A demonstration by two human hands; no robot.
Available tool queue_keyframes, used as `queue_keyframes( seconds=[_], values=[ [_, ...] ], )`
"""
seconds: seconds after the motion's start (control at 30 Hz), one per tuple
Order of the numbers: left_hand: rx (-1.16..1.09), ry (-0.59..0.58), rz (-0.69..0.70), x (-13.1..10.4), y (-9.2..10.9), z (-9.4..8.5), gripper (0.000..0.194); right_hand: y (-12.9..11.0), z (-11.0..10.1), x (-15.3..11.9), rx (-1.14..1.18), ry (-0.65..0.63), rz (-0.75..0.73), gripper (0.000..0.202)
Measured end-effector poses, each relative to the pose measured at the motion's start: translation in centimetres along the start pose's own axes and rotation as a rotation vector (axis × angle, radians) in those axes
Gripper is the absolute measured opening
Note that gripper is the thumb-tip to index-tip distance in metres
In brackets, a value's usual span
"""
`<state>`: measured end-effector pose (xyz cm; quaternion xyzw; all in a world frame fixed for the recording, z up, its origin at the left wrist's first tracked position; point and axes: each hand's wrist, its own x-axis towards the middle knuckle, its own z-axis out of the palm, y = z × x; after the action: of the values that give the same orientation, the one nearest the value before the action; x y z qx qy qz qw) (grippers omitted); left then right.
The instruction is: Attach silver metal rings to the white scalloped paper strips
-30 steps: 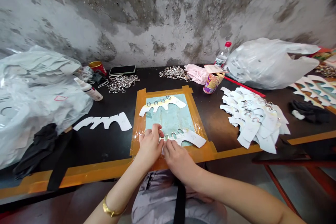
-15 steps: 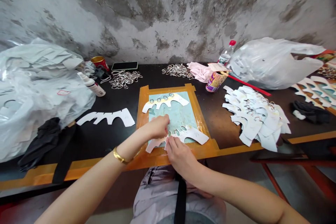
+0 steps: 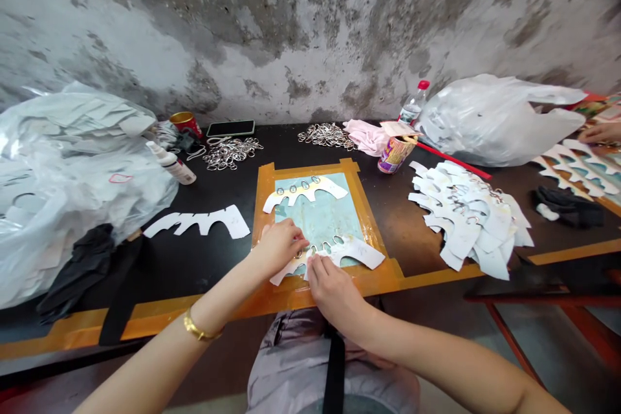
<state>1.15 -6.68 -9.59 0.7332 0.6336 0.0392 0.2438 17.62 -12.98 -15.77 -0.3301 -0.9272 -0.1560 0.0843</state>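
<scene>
A white cut-out piece with metal rings along its upper edge [image 3: 361, 251] lies on the teal mat [image 3: 315, 223] near the table's front edge. My right hand [image 3: 334, 288] pinches the lower edge of this piece at its middle. Over its left end is my left hand [image 3: 281, 247], fingertips pressed together beside a ring; what they hold, if anything, is too small to make out. Farther back on the mat rests a similar white piece [image 3: 306, 193] with several rings and a yellowish strip. Left of the mat lies a white piece without rings [image 3: 228, 221].
Ring piles [image 3: 233, 153] [image 3: 327, 135] sit at the back. Plastic bags [image 3: 499, 119] [image 3: 140, 181] flank the table. A stack of white pieces [image 3: 468, 213], a purple cup [image 3: 396, 154] and a bottle [image 3: 412, 105] stand right. Another person's hand [image 3: 601, 134] shows far right.
My left hand has moved left along the front piece, uncovering a ring near its left end. My right hand stays in place. Another person's hand has appeared at the far right.
</scene>
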Motion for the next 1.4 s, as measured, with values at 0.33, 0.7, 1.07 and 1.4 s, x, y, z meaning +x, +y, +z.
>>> queue_keyframes(
  seconds=[0.33,0.7,1.07,1.4],
  values=[
    [0.195,0.049,-0.035,-0.7,2.7,1.4,0.022,0.0,-0.2,0.0,0.034,-0.020,0.005,0.034],
    [0.103,0.224,-0.142,-3.3,1.4,3.4,0.023,0.4,0.1,-0.1,0.112,0.027,-0.020,0.032],
    [0.022,0.170,-0.141,-1.6,1.0,3.8,0.013,0.3,0.3,-0.3,0.124,0.031,-0.012,0.032],
    [-0.152,0.155,0.083,-2.5,-0.5,3.3,0.010,2.5,-0.6,0.7,0.281,-0.054,0.092,0.010]
  ],
)
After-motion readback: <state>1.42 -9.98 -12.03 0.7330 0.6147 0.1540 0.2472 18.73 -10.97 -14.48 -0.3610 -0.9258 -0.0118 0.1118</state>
